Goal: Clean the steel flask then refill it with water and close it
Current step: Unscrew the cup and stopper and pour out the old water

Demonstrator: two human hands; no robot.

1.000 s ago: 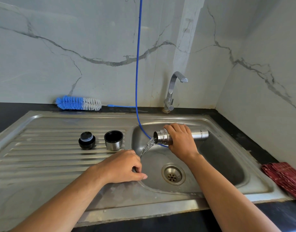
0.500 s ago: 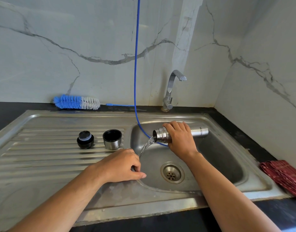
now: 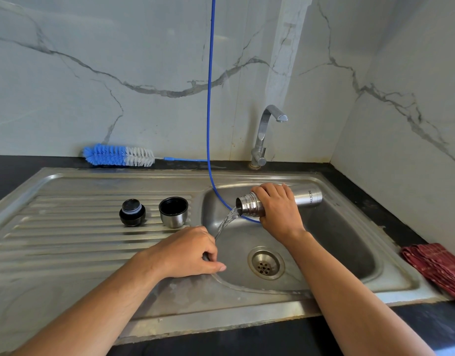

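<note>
My right hand (image 3: 276,210) grips the steel flask (image 3: 307,197) around its neck and holds it nearly level over the sink basin (image 3: 349,253), mouth pointing left. Water (image 3: 225,223) pours from the open mouth down into the basin. My left hand (image 3: 189,253) rests on the basin's left rim with its fingers curled under and the thumb out, holding nothing; the stream falls just beside it. The black inner stopper (image 3: 132,212) and the steel cup lid (image 3: 173,211), open side up, stand on the ribbed drainboard (image 3: 67,240).
A blue and white bottle brush (image 3: 118,155) lies along the back wall on the counter. A thin blue hose (image 3: 209,98) hangs down into the basin behind the flask. The tap (image 3: 266,134) stands behind the basin. A folded red cloth (image 3: 438,268) lies at the right.
Water keeps pouring from the tilted flask. Both hands stay in nearly the same places; only the view has shifted slightly.
</note>
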